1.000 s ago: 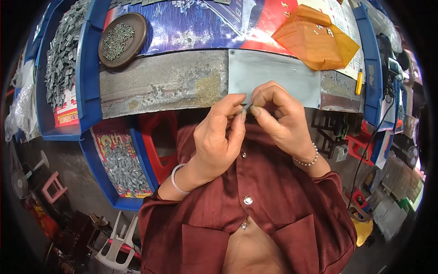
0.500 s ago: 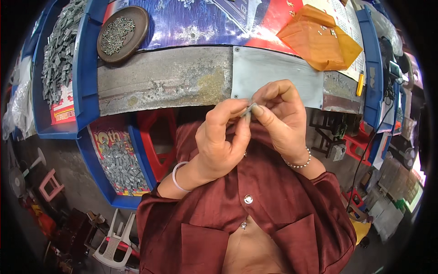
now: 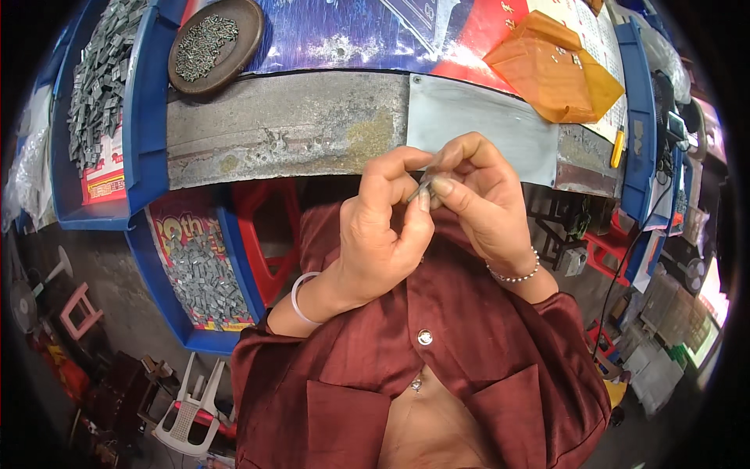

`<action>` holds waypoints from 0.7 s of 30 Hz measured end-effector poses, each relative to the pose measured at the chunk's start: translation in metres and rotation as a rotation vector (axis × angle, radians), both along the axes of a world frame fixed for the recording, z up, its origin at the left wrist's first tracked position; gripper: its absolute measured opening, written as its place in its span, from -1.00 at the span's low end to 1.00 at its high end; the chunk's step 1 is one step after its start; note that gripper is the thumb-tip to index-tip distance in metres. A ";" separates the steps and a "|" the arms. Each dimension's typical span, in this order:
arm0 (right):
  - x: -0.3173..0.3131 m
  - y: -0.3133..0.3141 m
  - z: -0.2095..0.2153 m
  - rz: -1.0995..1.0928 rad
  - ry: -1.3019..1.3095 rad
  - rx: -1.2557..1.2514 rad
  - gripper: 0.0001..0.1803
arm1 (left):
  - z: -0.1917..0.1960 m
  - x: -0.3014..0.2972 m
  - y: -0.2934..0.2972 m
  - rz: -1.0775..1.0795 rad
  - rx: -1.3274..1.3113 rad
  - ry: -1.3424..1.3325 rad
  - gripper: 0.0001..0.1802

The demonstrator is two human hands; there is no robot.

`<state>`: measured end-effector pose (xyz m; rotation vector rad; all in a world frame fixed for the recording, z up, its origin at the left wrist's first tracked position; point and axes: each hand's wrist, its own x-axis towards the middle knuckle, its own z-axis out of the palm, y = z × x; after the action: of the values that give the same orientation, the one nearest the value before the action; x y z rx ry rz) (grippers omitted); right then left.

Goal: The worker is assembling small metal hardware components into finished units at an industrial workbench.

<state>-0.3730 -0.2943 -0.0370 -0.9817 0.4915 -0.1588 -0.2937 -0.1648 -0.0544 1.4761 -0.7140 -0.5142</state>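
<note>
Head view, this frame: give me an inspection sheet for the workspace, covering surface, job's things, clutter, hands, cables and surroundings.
Surface: worn grey workbench edge with a printed blue and red sheet on top.
Job's things: small grey metal part pinched between both hands' fingertips, held above the lap.
Clutter: round brown dish of small metal pieces; orange plastic bag; blue bins full of grey metal parts, at the left and below the bench.
Hands: left hand and right hand touch at the part; white bangle on the left wrist, bead bracelet on the right.
Cables: dark cord hanging at the right.
Surroundings: red stool under the bench; white plastic chair lower left.
</note>
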 end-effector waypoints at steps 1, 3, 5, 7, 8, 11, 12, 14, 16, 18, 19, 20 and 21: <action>0.000 -0.001 0.002 0.000 0.001 -0.001 -0.83 | 0.000 0.001 0.001 -0.018 0.000 0.029 -0.58; 0.000 -0.002 0.006 0.010 0.018 0.033 -0.82 | 0.000 0.000 0.000 -0.010 -0.012 0.041 -0.58; -0.002 -0.002 0.004 0.004 0.018 0.023 -0.81 | 0.003 -0.002 -0.002 0.047 -0.029 0.011 -0.61; -0.003 -0.001 0.002 0.006 0.000 -0.085 -0.81 | 0.003 -0.003 -0.002 0.030 -0.031 -0.001 -0.60; -0.001 0.003 0.002 -0.040 -0.013 -0.104 -0.81 | 0.003 -0.003 -0.002 0.028 -0.036 -0.054 -0.60; -0.004 0.009 -0.006 -0.078 -0.108 -0.372 -0.81 | 0.000 -0.005 -0.004 0.048 -0.053 -0.142 -0.60; -0.004 0.009 -0.007 -0.070 -0.109 -0.400 -0.79 | -0.001 -0.005 -0.004 0.056 -0.047 -0.115 -0.60; -0.001 0.008 -0.004 -0.065 -0.074 -0.297 -0.78 | -0.003 -0.006 -0.005 0.062 -0.041 -0.089 -0.61; -0.001 0.002 0.000 0.003 -0.017 -0.099 -0.74 | -0.005 -0.007 -0.004 0.072 -0.120 0.036 -0.60; -0.003 0.004 0.001 -0.005 -0.037 -0.069 -0.73 | -0.007 -0.009 -0.001 0.089 -0.123 0.168 -0.58; -0.004 0.005 0.001 -0.015 -0.056 -0.041 -0.72 | -0.005 -0.006 0.002 0.018 -0.081 0.166 -0.56; -0.004 0.005 0.001 -0.022 -0.045 -0.059 -0.72 | -0.004 -0.005 0.003 -0.053 -0.039 0.163 -0.54; -0.004 0.006 0.000 -0.026 -0.043 -0.060 -0.72 | -0.003 -0.007 0.002 -0.044 -0.036 0.154 -0.54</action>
<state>-0.3775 -0.2887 -0.0366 -1.0286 0.4621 -0.2184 -0.3005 -0.1630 -0.0572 1.3736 -0.6324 -0.6384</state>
